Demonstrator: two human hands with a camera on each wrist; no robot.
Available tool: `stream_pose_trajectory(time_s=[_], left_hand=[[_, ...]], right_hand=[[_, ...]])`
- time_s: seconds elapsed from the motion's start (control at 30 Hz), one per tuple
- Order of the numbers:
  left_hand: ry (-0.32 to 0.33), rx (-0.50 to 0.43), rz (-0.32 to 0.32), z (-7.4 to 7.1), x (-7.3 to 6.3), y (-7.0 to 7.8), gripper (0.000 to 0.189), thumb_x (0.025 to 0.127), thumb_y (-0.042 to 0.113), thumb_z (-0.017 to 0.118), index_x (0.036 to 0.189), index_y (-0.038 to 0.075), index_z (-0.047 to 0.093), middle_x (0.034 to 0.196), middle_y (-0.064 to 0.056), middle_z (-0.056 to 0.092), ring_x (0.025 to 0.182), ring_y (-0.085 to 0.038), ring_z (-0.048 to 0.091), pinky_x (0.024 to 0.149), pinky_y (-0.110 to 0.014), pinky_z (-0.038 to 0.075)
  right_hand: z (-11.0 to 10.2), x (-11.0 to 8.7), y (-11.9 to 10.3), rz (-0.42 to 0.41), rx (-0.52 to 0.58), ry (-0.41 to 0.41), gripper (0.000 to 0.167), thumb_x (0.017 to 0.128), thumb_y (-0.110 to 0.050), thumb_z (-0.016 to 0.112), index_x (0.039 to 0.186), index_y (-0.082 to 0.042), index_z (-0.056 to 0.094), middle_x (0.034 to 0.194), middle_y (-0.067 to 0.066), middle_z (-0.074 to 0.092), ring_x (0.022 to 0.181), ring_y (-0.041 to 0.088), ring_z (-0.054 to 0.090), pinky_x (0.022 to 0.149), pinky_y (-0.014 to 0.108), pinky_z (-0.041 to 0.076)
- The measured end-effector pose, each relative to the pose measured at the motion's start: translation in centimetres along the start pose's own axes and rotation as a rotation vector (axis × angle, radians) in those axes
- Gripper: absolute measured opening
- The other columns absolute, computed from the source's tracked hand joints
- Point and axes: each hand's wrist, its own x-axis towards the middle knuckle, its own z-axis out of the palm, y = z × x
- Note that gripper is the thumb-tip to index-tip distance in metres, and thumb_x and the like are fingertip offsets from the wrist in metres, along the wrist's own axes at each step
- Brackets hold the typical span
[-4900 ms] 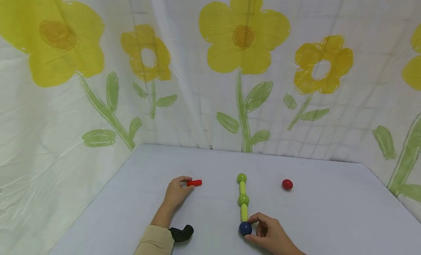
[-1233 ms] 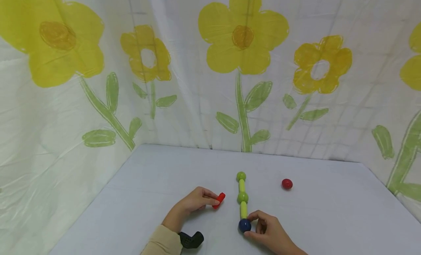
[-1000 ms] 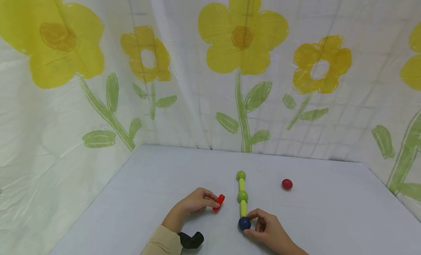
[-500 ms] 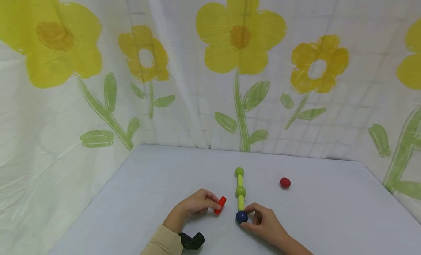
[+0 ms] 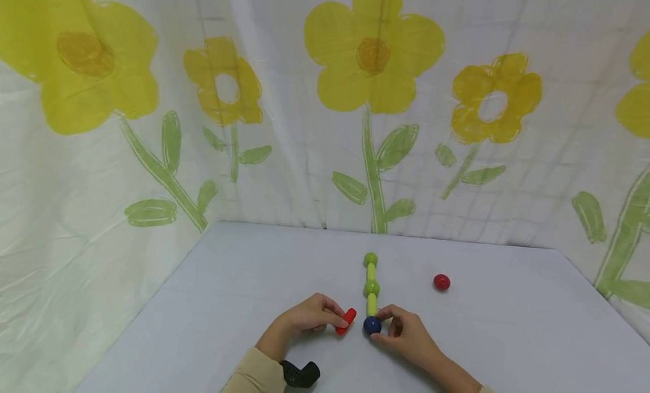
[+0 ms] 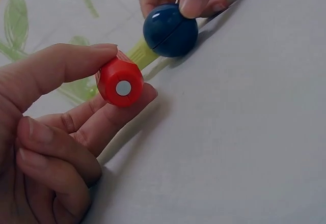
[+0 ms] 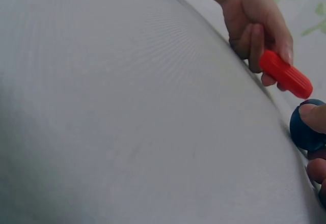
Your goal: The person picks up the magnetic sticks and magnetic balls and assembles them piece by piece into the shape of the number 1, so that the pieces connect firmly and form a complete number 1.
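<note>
My left hand (image 5: 312, 316) pinches a red magnetic rod (image 5: 346, 321) between thumb and fingers. The rod's near end shows a round silvery magnet in the left wrist view. Close by on the right, my right hand (image 5: 406, 334) pinches a dark blue ball (image 5: 372, 325). From that ball a straight chain runs away from me: a yellow-green rod (image 5: 372, 304), a green ball (image 5: 371, 288), another yellow-green rod (image 5: 371, 271) and a far green ball (image 5: 370, 259). In the right wrist view the red rod (image 7: 286, 75) tilts toward the blue ball (image 7: 307, 127); a small gap appears between them.
A loose red ball (image 5: 442, 282) lies to the right of the chain on the white table (image 5: 508, 325). A flower-printed curtain (image 5: 284, 173) stands behind the table's far edge. A black device (image 5: 301, 375) is on the left wrist.
The left hand has carried the red rod rightward and nearer, turning it, close to the blue ball. Recently the right hand has pushed the blue ball and whole chain slightly away from me.
</note>
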Motion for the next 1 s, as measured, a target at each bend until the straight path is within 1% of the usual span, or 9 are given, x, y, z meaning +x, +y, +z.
stream_pose_trajectory(time_s=[0.1, 0.27, 0.5, 0.63, 0.87, 1.0], left_hand=[[-0.013, -0.002, -0.003, 0.3, 0.0, 0.1, 0.017, 0.083, 0.012, 0.074, 0.096, 0.001, 0.073, 0.062, 0.005, 0.056, 0.045, -0.006, 0.034, 0.045, -0.02, 0.027], [-0.014, 0.0, 0.004, 0.7, -0.1, 0.3, 0.014, 0.083, 0.009, 0.073, 0.094, 0.0, 0.073, 0.062, 0.005, 0.056, 0.045, -0.006, 0.033, 0.044, -0.02, 0.027], [-0.014, 0.009, 0.002, 1.0, 0.0, 0.4, 0.013, 0.083, 0.009, 0.074, 0.093, 0.001, 0.074, 0.061, 0.006, 0.056, 0.044, -0.005, 0.033, 0.043, -0.019, 0.026], [-0.007, 0.017, 0.0, 1.1, 0.1, 0.5, 0.013, 0.083, 0.01, 0.074, 0.093, 0.002, 0.073, 0.06, 0.005, 0.055, 0.044, -0.005, 0.033, 0.043, -0.019, 0.026], [-0.022, 0.042, -0.008, 1.5, 0.4, 0.3, 0.012, 0.083, 0.013, 0.075, 0.091, 0.004, 0.074, 0.059, 0.006, 0.052, 0.044, -0.006, 0.033, 0.043, -0.019, 0.026], [-0.023, 0.046, -0.013, 1.6, 0.4, 0.3, 0.011, 0.083, 0.014, 0.075, 0.089, 0.004, 0.074, 0.058, 0.006, 0.053, 0.043, -0.005, 0.032, 0.042, -0.02, 0.026]], right_hand=[[0.1, 0.2, 0.2, -0.006, 0.003, 0.005, 0.033, 0.08, -0.016, 0.08, 0.105, -0.002, 0.064, 0.088, 0.004, 0.063, 0.058, 0.004, 0.048, 0.052, 0.021, 0.041], [0.1, 0.6, 0.5, -0.004, 0.005, 0.012, 0.032, 0.08, -0.016, 0.081, 0.104, -0.003, 0.064, 0.089, 0.004, 0.063, 0.058, 0.004, 0.047, 0.051, 0.021, 0.041], [0.0, 1.2, 0.3, 0.006, 0.005, 0.031, 0.033, 0.079, -0.014, 0.081, 0.105, -0.001, 0.064, 0.089, 0.004, 0.063, 0.058, 0.004, 0.047, 0.051, 0.02, 0.041], [0.0, 1.3, 0.3, -0.002, 0.018, 0.042, 0.033, 0.08, -0.014, 0.081, 0.104, 0.0, 0.064, 0.087, 0.002, 0.063, 0.058, 0.004, 0.047, 0.05, 0.02, 0.04], [0.0, 1.2, 0.6, 0.001, 0.028, 0.04, 0.032, 0.08, -0.014, 0.081, 0.104, -0.001, 0.064, 0.082, 0.001, 0.061, 0.057, 0.004, 0.046, 0.049, 0.02, 0.039], [0.1, 1.1, 0.6, 0.016, 0.024, 0.038, 0.032, 0.08, -0.014, 0.08, 0.105, -0.002, 0.064, 0.086, 0.003, 0.062, 0.057, 0.004, 0.047, 0.05, 0.02, 0.04]])
